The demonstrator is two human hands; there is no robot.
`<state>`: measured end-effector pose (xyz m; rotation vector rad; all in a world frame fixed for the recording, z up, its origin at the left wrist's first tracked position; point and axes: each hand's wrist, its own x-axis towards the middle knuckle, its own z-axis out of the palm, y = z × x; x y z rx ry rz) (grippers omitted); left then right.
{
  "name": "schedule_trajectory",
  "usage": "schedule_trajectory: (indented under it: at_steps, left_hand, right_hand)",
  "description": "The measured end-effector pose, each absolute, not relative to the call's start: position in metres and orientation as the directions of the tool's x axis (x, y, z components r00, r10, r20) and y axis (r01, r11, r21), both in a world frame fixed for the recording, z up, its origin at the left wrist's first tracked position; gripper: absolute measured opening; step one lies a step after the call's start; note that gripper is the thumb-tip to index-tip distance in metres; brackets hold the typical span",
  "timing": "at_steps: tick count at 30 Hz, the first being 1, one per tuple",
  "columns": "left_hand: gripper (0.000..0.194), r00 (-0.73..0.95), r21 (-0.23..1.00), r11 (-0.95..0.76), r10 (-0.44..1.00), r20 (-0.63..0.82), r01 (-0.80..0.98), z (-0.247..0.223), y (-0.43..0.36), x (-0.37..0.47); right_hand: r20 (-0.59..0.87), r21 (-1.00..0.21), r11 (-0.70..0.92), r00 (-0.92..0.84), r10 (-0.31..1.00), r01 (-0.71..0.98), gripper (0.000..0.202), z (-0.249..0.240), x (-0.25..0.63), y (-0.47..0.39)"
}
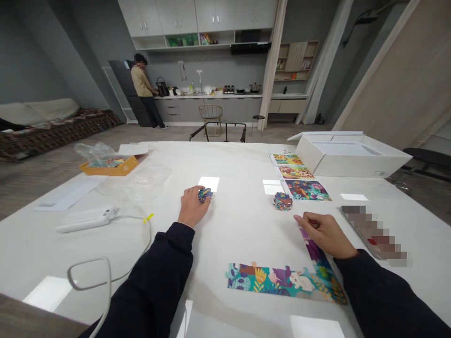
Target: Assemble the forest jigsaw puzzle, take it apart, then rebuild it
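My left hand [194,206] is closed around a small stack of jigsaw puzzle pieces [204,195] on the white table. To the right stands another pile of puzzle pieces [283,201], apart from both hands. My right hand [326,232] is curled, thumb and fingers together, above the upper end of the joined puzzle's right side; whether anything is inside its fingers is hidden. Joined pieces form an L-shaped puzzle border [278,281] along the bottom and up the right, with a white rabbit and flowers. My right hand and sleeve cover part of that right side.
Picture cards [306,190] lie beside a white box [355,157]. A phone [373,232], partly blurred, lies right. On the left are a yellow box [111,166], clear plastic, paper [70,193], and a white power bank [86,220] with cable. A person [143,87] stands at the far counter.
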<state>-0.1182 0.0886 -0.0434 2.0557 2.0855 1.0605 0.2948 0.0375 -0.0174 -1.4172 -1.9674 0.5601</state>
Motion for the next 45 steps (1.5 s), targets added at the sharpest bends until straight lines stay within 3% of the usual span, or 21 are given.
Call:
schedule_trajectory:
  at_steps: [16,22,24,26,29,32,36,45]
  left_hand:
    - [0.032,-0.159,0.552,-0.152,0.866,0.475,0.82,-0.053,0.096,-0.127]
    - [0.034,-0.152,0.587,-0.281,0.8,0.58,0.759,-0.035,0.084,-0.113]
    - [0.032,-0.093,0.599,-0.387,0.783,0.615,0.701,-0.026,0.074,-0.096]
    - [0.029,0.067,0.613,-0.502,0.804,0.591,0.61,-0.02,0.063,-0.074]
    - [0.021,0.427,0.652,-0.621,0.78,0.458,0.434,-0.013,0.048,-0.036]
    - [0.018,0.598,0.652,-0.658,0.71,0.371,0.377,-0.008,0.044,-0.004]
    - [0.027,0.645,0.629,-0.672,0.688,0.334,0.391,-0.012,0.055,0.018]
    - [0.039,0.576,0.673,-0.575,0.774,0.263,0.465,-0.037,0.068,0.018]
  right_hand:
    - [0.25,-0.66,0.312,-0.191,0.949,0.684,0.053,-0.021,0.298,0.041]
    - [0.281,-0.576,0.142,0.032,0.959,0.805,0.044,-0.018,0.316,0.049]
    - [0.234,-0.556,0.081,0.063,0.97,0.827,0.035,-0.02,0.325,0.054]
    - [0.182,-0.556,0.058,0.053,0.982,0.829,0.023,-0.024,0.33,0.057]
    - [0.146,-0.557,0.065,0.021,0.989,0.828,0.012,-0.032,0.332,0.06]
    - [0.151,-0.555,0.07,0.018,0.988,0.829,0.007,-0.038,0.331,0.061]
    - [0.169,-0.564,0.075,0.026,0.985,0.822,0.011,-0.037,0.327,0.06]
    - [0.175,-0.573,0.088,0.017,0.984,0.815,0.016,-0.031,0.321,0.056]
